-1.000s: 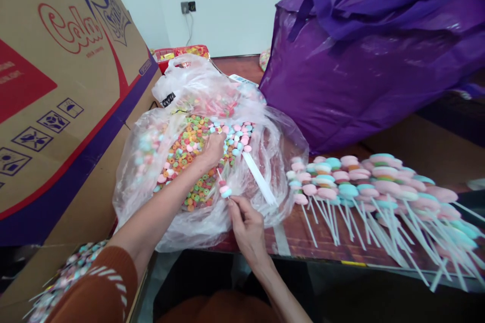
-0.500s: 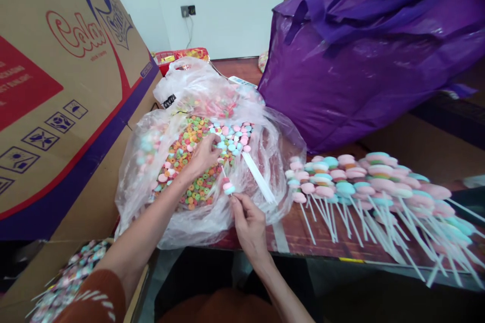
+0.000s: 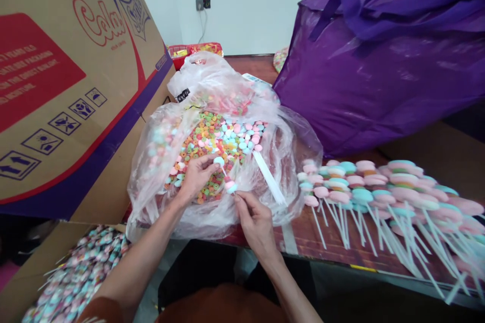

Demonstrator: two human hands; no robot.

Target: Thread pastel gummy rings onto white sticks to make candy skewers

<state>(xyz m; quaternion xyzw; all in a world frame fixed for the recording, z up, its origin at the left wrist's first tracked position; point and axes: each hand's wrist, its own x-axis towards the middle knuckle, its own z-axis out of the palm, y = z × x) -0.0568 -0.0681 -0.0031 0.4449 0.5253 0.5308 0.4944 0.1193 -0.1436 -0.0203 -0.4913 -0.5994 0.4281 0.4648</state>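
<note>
My right hand [image 3: 256, 222] pinches a white lollipop stick that carries a few pink, white and blue candies [image 3: 230, 186] near its lower part. Between the thumb and fingers of my left hand [image 3: 199, 174] is a light blue candy [image 3: 219, 161], at the stick's upper tip. Below both hands an open clear plastic bag [image 3: 291, 136] spreads over the table. Inside it lie small ring-shaped candies [image 3: 208, 128] in orange, green and yellow, and smooth pink, blue and white candies [image 3: 246, 136]. A bundle of bare white sticks [image 3: 270, 177] rests on the bag's right side.
Many filled candy sticks [image 3: 364, 189] lie piled on the table at right. A large purple bag [image 3: 379, 81] stands behind them. At left is a tall cardboard box [image 3: 49, 60]; below it, another box holds wrapped candies [image 3: 83, 267]. A red basket [image 3: 177, 55] sits at the back.
My left hand has come from the candy heap towards me, bringing a light blue candy to the stick's tip. My right hand still holds the stick. The whole view has shifted slightly.
</note>
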